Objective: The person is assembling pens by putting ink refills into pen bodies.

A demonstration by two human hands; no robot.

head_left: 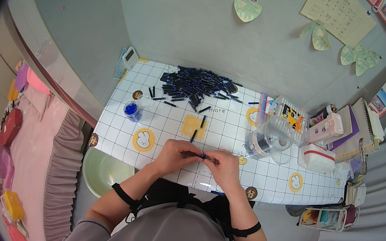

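My left hand [176,157] and my right hand [224,167] meet near the table's front edge, fingers pinched together. Between their fingertips is a small dark ink cartridge [203,156], mostly covered by the fingers. Just beyond them lie two loose dark cartridges, one [193,135] close to my left fingers and another [203,121] farther back. A large heap of dark blue-black cartridges [196,85] spreads along the back of the table, with several strays around it. To the left stands a small clear jar [132,111] with bright blue small pieces inside.
A large clear plastic tub [264,142] with some dark pieces lies tipped at the right, near a clear box [289,116]. Farther right are a white pouch [317,158], a pink case [327,127] and notebooks. A green basin [104,172] sits below the table's left edge.
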